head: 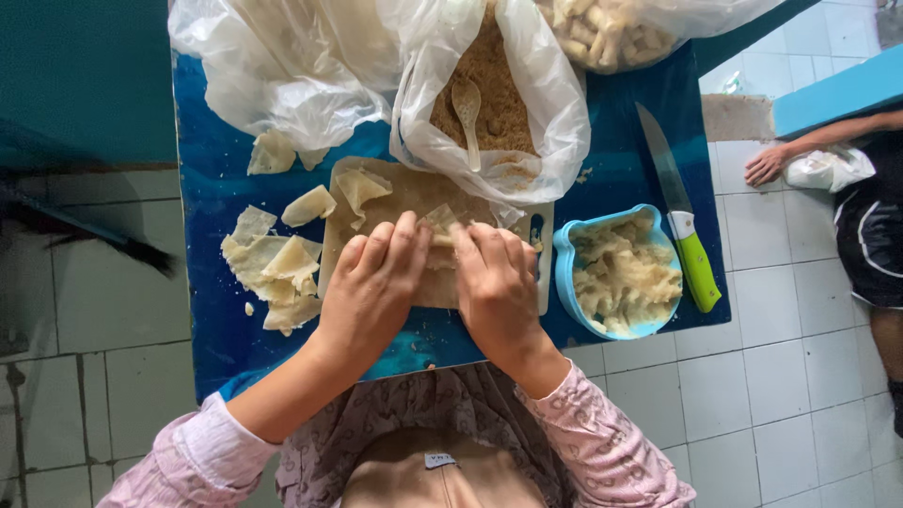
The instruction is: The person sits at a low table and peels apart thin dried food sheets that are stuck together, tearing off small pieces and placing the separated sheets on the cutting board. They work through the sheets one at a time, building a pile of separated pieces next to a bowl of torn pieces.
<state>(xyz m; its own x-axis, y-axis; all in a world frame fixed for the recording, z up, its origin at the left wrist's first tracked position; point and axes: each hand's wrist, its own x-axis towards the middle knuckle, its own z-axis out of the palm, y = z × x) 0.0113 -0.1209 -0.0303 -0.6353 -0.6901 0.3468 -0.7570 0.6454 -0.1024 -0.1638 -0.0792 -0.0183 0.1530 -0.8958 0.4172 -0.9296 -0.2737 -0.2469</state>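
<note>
My left hand (374,280) and my right hand (493,278) lie side by side on a pale cutting board (406,193), fingers curled over a thin wrapper sheet (439,222) that they press and roll between them. Only the wrapper's far edge shows past my fingertips; what is inside it is hidden. Loose wrapper pieces (273,268) lie in a heap left of the board on the blue table (212,179). A blue bowl (562,252) of pale mashed filling stands just right of my right hand.
A clear bag of brown crumbs (494,94) with a plastic spoon (467,105) sits behind the board. Another bag holds pale rolled pieces (602,33). A green-handled knife (682,226) lies at the right. Another person's hand (767,166) rests on the tiled floor, right.
</note>
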